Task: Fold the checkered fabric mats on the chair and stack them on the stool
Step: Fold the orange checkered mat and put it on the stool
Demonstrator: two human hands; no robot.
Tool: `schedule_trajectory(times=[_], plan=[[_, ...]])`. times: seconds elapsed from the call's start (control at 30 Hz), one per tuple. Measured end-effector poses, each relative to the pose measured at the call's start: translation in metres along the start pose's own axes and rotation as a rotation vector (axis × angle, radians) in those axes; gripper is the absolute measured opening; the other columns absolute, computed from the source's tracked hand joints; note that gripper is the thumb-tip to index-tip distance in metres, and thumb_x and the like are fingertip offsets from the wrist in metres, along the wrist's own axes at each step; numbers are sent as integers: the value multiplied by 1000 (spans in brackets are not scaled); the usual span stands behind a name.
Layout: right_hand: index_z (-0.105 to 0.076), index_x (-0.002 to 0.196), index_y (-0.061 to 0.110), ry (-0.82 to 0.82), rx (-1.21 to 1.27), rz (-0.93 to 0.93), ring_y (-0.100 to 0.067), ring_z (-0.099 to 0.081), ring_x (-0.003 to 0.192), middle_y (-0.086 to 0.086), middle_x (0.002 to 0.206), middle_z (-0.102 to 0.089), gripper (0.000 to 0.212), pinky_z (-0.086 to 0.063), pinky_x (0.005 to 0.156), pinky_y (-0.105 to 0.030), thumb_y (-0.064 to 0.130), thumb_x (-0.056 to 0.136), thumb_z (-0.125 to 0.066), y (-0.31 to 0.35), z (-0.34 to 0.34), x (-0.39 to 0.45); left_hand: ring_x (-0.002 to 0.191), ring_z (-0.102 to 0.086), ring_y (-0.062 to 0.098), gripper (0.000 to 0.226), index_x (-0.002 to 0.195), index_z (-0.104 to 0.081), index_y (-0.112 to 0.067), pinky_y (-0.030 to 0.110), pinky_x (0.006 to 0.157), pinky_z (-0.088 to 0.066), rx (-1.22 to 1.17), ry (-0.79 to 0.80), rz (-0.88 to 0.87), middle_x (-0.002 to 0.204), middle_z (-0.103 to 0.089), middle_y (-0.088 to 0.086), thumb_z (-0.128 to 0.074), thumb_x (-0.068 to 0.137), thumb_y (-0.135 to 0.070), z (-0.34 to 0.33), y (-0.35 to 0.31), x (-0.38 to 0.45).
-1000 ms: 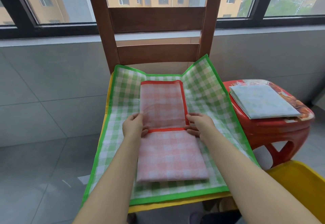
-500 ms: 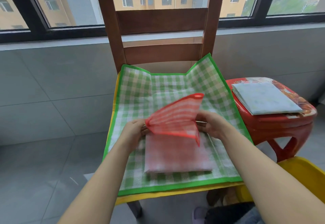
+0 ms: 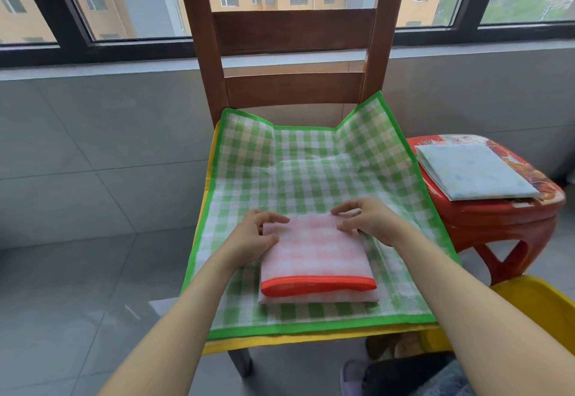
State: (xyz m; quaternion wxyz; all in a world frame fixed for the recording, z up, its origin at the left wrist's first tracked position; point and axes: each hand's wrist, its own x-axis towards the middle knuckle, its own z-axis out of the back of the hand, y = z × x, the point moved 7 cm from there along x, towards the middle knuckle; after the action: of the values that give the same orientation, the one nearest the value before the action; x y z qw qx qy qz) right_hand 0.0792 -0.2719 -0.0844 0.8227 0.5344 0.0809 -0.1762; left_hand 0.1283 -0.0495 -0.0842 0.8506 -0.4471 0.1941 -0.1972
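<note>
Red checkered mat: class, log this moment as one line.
red mat folded, on green mat | left hand, right hand on far edge | stool: one folded mat

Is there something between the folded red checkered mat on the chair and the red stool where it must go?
Nothing visible blocks the way. The folded red checkered mat lies under both hands; the red plastic stool beside it already carries a folded pale blue mat, which leaves its top free.

No legible text, label or number can be made out; only blurred, unreadable print is seen on the red stool right of the hands.
</note>
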Motion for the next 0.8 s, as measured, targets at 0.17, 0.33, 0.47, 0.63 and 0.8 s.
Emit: schedule_trajectory(times=[0.17, 0.33, 0.47, 0.63, 0.8], plan=[[-63, 111, 21, -32, -214, 74, 0, -45, 71, 17, 83, -47, 37, -40, 63, -18, 1, 80, -62, 8, -5, -4, 142, -8, 30, 57, 139, -39, -32, 43, 117, -10, 707, -90, -15, 153, -14, 5, -42, 86, -12, -15, -24, -1], [-59, 116, 22, -49, -390, 110, -9, -48, 91, 0, 125, -47, 40, -42, 70, -17, 3, 81, -57, 13, -11, -9, 145, 15, 29, 63, 151, 0, -9, 42, 119, 9, 819, 51, -20, 159, 11, 12, -22, 97, -33, -57, -21, -7], [-45, 134, 23, -246, -1013, 196, -27, -18, 140, -3, 149, -31, 42, -8, 117, -40, 23, 92, -41, 25, -34, -23, 144, 21, 28, 75, 150, 8, -11, 42, 118, 14, 860, 20, -42, 157, 16, 12, -12, 90, -50, -66, -8, -11], [-5, 150, 20, -122, -895, 245, -14, 10, 146, 2, 159, 2, 76, 12, 115, -30, 54, 84, 7, -3, -84, -44, 145, 18, 24, 63, 150, 6, -14, 38, 117, 15, 857, -6, -73, 158, 13, 10, -15, 98, -43, -63, -8, -10], [4, 149, 19, -180, -895, 162, -11, 17, 144, 3, 158, 13, 64, 14, 116, -32, 50, 94, -4, -21, -67, -45, 145, 18, 19, 61, 150, 6, -14, 34, 118, 14, 818, -25, -93, 158, 13, 6, -17, 99, -38, -59, -7, -13]])
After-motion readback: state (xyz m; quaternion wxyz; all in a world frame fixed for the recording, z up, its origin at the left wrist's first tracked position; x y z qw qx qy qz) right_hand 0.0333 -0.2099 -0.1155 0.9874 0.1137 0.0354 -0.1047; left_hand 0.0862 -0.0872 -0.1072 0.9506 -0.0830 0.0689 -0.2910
